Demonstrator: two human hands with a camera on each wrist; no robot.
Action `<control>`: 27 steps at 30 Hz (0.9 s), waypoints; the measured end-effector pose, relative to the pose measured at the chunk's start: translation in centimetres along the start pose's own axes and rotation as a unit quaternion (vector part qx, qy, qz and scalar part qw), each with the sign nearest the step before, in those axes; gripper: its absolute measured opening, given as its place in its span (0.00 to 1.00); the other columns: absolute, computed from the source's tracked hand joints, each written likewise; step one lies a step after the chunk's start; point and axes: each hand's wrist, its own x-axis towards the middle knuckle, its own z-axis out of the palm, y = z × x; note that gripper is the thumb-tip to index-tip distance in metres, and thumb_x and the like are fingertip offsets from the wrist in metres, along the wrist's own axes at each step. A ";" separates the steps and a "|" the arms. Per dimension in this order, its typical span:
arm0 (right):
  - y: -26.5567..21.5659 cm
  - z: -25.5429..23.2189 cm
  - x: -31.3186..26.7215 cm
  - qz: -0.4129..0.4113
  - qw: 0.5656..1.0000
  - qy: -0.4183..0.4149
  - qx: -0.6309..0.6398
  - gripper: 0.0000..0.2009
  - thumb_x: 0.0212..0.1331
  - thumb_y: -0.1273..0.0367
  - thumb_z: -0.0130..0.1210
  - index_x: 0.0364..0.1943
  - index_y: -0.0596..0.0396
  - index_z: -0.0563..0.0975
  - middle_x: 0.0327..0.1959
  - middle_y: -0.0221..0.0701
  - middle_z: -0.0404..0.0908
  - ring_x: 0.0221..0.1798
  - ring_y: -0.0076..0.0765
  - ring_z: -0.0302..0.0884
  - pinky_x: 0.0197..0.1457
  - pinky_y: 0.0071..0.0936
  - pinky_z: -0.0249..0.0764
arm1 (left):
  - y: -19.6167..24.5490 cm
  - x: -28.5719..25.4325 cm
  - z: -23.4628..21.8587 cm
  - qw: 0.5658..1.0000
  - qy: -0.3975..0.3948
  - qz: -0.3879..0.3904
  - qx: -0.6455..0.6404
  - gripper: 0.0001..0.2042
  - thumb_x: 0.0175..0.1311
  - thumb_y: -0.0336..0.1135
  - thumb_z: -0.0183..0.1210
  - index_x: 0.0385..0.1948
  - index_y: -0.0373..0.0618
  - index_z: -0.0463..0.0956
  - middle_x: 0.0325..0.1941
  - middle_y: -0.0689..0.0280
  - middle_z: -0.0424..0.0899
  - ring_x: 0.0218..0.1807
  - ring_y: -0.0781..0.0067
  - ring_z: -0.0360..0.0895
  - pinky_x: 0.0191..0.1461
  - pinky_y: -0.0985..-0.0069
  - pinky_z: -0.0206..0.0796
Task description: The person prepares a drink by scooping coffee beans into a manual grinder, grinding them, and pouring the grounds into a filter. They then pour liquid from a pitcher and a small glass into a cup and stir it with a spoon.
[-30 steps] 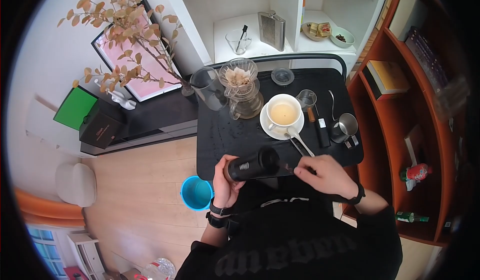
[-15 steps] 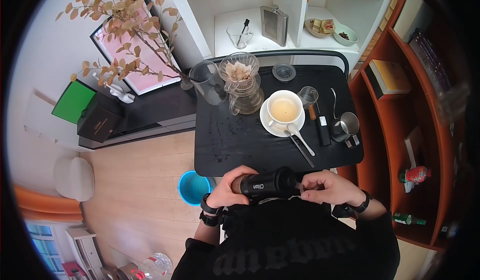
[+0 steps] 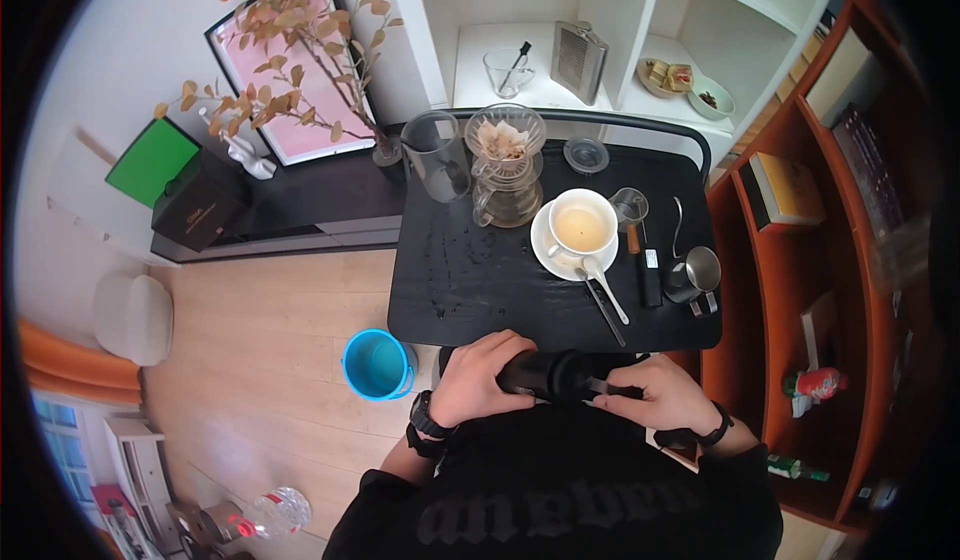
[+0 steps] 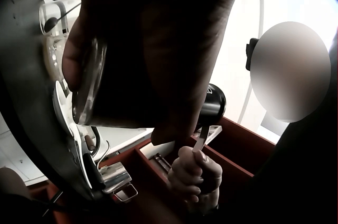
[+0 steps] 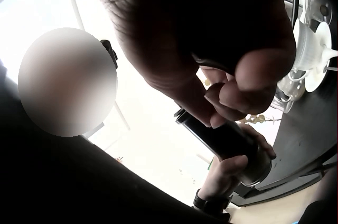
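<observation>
Held sideways before the black shirt is a black cylindrical grinder point(image 3: 548, 372). The left hand point(image 3: 480, 374) wraps round its body, thumb below and fingers over it. At the other end, the right hand point(image 3: 662, 392) pinches a flat metal crank point(image 3: 598, 387) with bent fingers. The left wrist view shows the grinder's end point(image 4: 214, 103), with the crank point(image 4: 202, 138) running down to the right hand point(image 4: 194, 175). In the right wrist view the left hand point(image 5: 223, 175) grips the grinder point(image 5: 224, 142) beyond the right hand's fingers.
The black table point(image 3: 450, 290) holds a white cup point(image 3: 583, 228) on a saucer with a spoon, a glass dripper point(image 3: 505, 140) on its server, a glass vessel point(image 3: 437, 160), a lid point(image 3: 586, 156) and a metal pitcher point(image 3: 692, 275). A blue bucket point(image 3: 378, 365) stands on the floor.
The grinder and both hands have come in closer to the body, and the grinder's label has turned out of sight in the head view. Both hands keep their holds; the head view has shifted.
</observation>
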 end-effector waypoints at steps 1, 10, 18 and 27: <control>0.7 0.1 -1.0 0.053 0.983 0.054 0.167 0.08 0.65 0.66 0.60 0.33 0.57 0.82 0.17 0.33 0.78 0.16 0.33 0.75 0.21 0.26 0.67 | -0.1 -0.1 0.0 1.000 0.001 -0.006 0.006 0.24 0.37 0.33 0.73 0.42 0.44 0.79 0.40 0.62 0.82 0.42 0.52 0.82 0.45 0.65 0.75; 3.2 -11.0 -1.2 0.067 0.937 0.328 0.095 0.15 0.75 0.61 0.49 0.30 0.55 0.72 0.20 0.20 0.69 0.19 0.14 0.66 0.22 0.17 0.61 | -5.2 -2.8 1.4 0.961 0.122 -0.104 -0.226 0.17 0.49 0.29 0.73 0.39 0.40 0.78 0.38 0.67 0.83 0.40 0.76 0.79 0.46 0.74 0.71; 16.4 -23.0 7.0 0.158 0.955 0.236 -0.085 0.11 0.66 0.63 0.56 0.31 0.56 0.80 0.26 0.25 0.79 0.30 0.22 0.75 0.36 0.26 0.72 | -5.8 -3.4 1.1 0.962 0.088 -0.121 -0.227 0.17 0.49 0.22 0.70 0.42 0.41 0.77 0.42 0.66 0.82 0.45 0.77 0.78 0.51 0.74 0.71; 22.3 -21.7 13.0 0.303 0.910 0.129 -0.250 0.12 0.57 0.64 0.65 0.35 0.61 0.84 0.30 0.38 0.86 0.34 0.36 0.84 0.36 0.34 0.79 | -5.4 -3.7 1.0 0.963 0.086 -0.137 -0.215 0.16 0.49 0.22 0.71 0.40 0.40 0.78 0.41 0.66 0.82 0.44 0.77 0.78 0.50 0.73 0.71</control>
